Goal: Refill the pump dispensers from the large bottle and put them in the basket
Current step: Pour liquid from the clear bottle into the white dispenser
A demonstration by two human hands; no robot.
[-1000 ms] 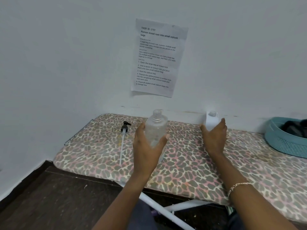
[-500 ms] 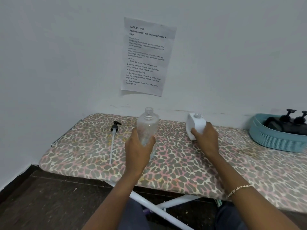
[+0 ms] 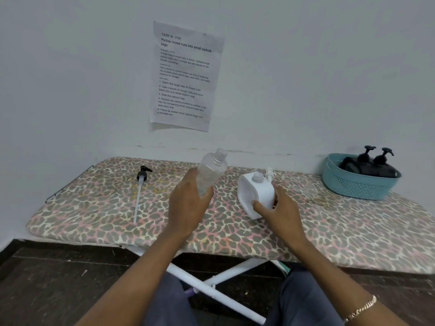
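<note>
Before us we see a long surface [image 3: 94, 208] covered in leopard-print cloth, set against a pale wall. On the wall above it hangs a printed sheet [image 3: 186, 76].

At the far right end of the surface stands a teal basket [image 3: 353, 184]. Inside it we make out two dark pump dispensers [image 3: 367, 165] with their black pump tops fitted.

Near the middle, the right hand [image 3: 280, 212] grips the large white bottle [image 3: 256, 191], fingers curled round its lower side. The bottle is tilted and its neck is uncapped. We cannot tell whether its base touches the cloth.

Just to its left, the left hand [image 3: 188, 205] is wrapped round the lower half of a clear dispenser bottle [image 3: 210, 172]. It is held above the surface, leaning right, and its threaded neck is open.

On the left part of the surface, well apart from both hands, lies a black pump head [image 3: 141, 184]. Its long white tube points toward the near edge.

A small white pump [image 3: 269, 172] shows just behind the white bottle's neck.

A thin chain bracelet [image 3: 360, 310] circles the right wrist.
</note>
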